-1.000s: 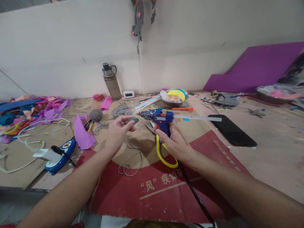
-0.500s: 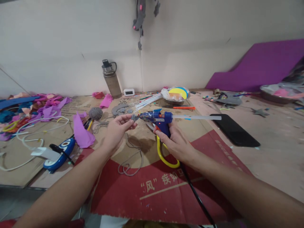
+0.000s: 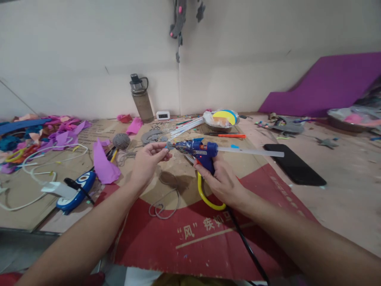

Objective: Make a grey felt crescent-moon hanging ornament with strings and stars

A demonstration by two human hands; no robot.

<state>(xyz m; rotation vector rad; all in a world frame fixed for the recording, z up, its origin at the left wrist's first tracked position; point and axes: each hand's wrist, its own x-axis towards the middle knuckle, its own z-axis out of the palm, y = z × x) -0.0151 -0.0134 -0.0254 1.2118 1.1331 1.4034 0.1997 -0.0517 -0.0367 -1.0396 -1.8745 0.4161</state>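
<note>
A worker's left hand (image 3: 149, 163) pinches a small gray piece (image 3: 169, 146) between thumb and fingers at the nozzle of a blue glue gun (image 3: 205, 151), though whether the two touch cannot be told. The right hand (image 3: 223, 180) grips the gun by its handle above red-and-tan cardboard (image 3: 143, 246), a pale glue stick (image 3: 256, 151) jutting from its back, with yellow-handled scissors (image 3: 204, 196) below and a black phone (image 3: 294, 165) to the right.

Across the middle, passage is blocked by a glue gun (image 3: 206, 150) held in the right hand (image 3: 225, 180), with yellow-handled scissors (image 3: 212, 205) beneath. Between the forearms (image 3: 108, 216), room is left over the near red cardboard (image 3: 149, 246), crossed at right by a black cord (image 3: 246, 246). More room is offered right of the phone (image 3: 293, 163).
</note>
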